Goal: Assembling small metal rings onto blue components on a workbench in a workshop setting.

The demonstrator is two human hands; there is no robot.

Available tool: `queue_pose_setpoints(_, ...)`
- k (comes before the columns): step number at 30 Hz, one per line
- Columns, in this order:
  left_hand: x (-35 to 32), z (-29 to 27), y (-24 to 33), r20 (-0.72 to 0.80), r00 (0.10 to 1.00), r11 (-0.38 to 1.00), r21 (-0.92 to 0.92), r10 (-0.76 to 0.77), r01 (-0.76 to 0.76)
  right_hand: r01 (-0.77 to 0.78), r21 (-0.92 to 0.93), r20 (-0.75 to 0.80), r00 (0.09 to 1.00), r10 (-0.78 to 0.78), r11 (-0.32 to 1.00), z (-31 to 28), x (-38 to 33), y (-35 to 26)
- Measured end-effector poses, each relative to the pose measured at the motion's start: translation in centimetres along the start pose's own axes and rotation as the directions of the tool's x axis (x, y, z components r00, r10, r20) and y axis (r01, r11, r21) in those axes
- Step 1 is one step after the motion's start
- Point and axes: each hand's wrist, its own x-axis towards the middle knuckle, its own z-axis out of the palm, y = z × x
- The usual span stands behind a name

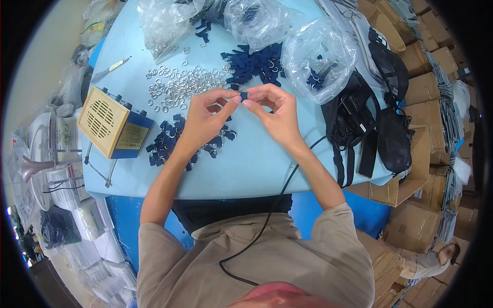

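Between the fingertips of both my hands is a small navy fabric tab (244,96), held over the middle of the table. My left hand (210,112) pinches its left side with thumb and forefinger. On its right side, my right hand (275,109) pinches it the same way. Just beyond my left hand lies a loose pile of silver metal rings (179,84). A heap of navy fabric tabs (257,62) sits past my fingertips. Nearer me, partly hidden by my left forearm, are navy tabs with rings on them (167,141).
A blue and cream box-shaped device (115,126) stands at the left of the light blue table (241,177). Clear plastic bags (318,56) line the far side. Black bags (354,113) with a cable lie right. Cardboard boxes (421,102) stack beyond; another person (431,264) is lower right.
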Motion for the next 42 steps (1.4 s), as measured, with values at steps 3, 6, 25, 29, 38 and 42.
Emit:
queue_pose_setpoints(3, 0.1, 0.0, -0.1, -0.027, 0.994, 0.993, 0.047, 0.106, -0.104, -0.003, -0.034, 0.007, 1.000, 0.004, 0.999, 0.3, -0.2, -0.2)
queue_pose_setpoints(6, 0.1, -0.2, 0.0, -0.012, 0.995, 0.994, 0.051, 0.096, -0.095, -0.012, -0.005, -0.012, 1.000, 0.011, 1.000, 0.5, -0.3, -0.4)
queue_pose_setpoints(25, 0.0, -0.8, 1.1, 0.087, 0.983, 0.972, -0.157, -0.161, 0.174, -0.318, 0.278, 0.133, 0.947, 0.292, 0.906, -0.7, -0.1, -0.6)
queue_pose_setpoints(29, 0.0, -0.9, 1.1, 0.074, 0.986, 0.972, -0.172, -0.149, 0.160, -0.312, 0.253, 0.130, 0.949, 0.287, 0.916, -0.6, -0.1, -0.3)
queue_pose_setpoints(38, 0.6, -0.4, 0.3, -0.004, 0.994, 0.986, -0.126, -0.111, 0.110, -0.270, 0.311, 0.040, 0.962, 0.271, 0.911, -1.3, -0.1, -1.1)
queue_pose_setpoints(42, 0.2, -1.8, -0.1, -0.090, 0.990, 0.991, -0.082, -0.109, 0.102, 0.197, 0.022, -0.435, 0.885, -0.168, 0.980, -3.3, 2.3, -1.9)
